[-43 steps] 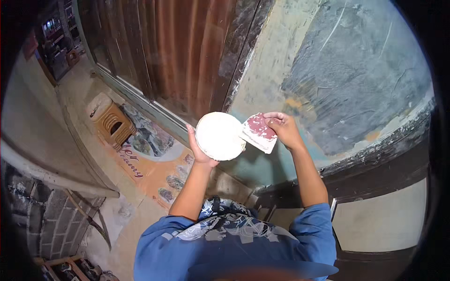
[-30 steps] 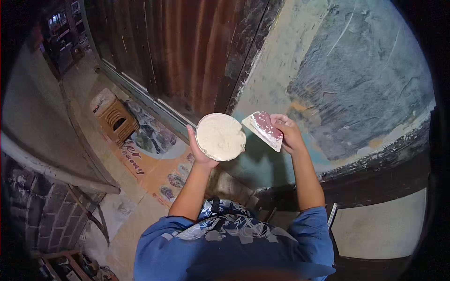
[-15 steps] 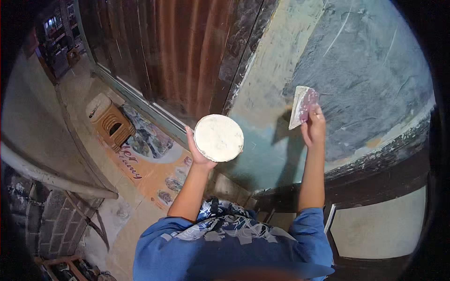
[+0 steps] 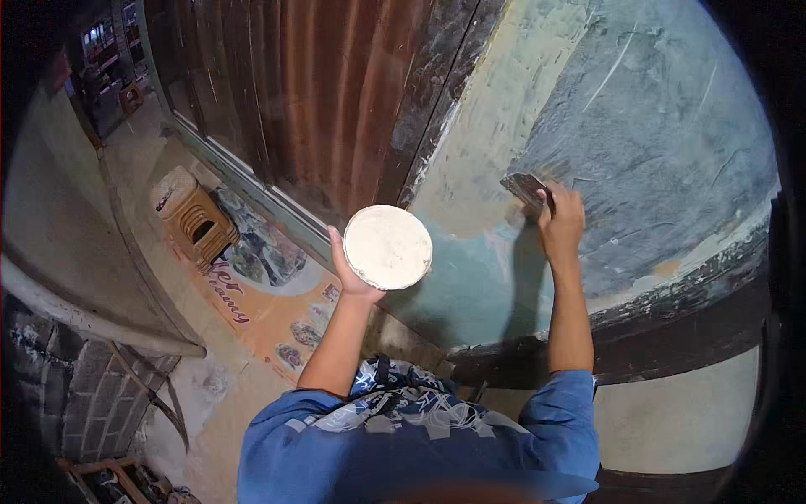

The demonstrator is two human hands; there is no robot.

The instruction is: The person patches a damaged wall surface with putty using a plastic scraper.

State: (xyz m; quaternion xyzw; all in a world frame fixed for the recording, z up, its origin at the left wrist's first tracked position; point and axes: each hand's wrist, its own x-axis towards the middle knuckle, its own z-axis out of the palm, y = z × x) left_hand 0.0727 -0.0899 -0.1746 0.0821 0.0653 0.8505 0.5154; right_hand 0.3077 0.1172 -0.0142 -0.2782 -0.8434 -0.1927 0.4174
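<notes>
My left hand (image 4: 354, 277) grips a round, pale disc-like thing (image 4: 389, 246) from its left and lower side; its cream-white face is turned up, and whether it is a tub or a flat board is hidden. A putty scraper (image 4: 525, 187) with a broad, dark blade is in my right hand (image 4: 563, 220), fingers closed round its upper part. The blade's edge meets the patchy wall (image 4: 646, 160), where a grey area borders a yellowish-green band. My right arm casts a shadow below the scraper.
Brown corrugated panels (image 4: 336, 92) stand beyond my left hand. A stack of tan plastic stools (image 4: 197, 220) rests on an orange printed banner (image 4: 252, 311) on the floor. A pale pipe (image 4: 92, 315) crosses at the left. Dark trim (image 4: 672, 315) edges the wall below.
The scraper has turned from showing its putty-smeared face to lying with its blade against the wall. My right hand rotated with it; the left hand keeps the disc nearly still.
</notes>
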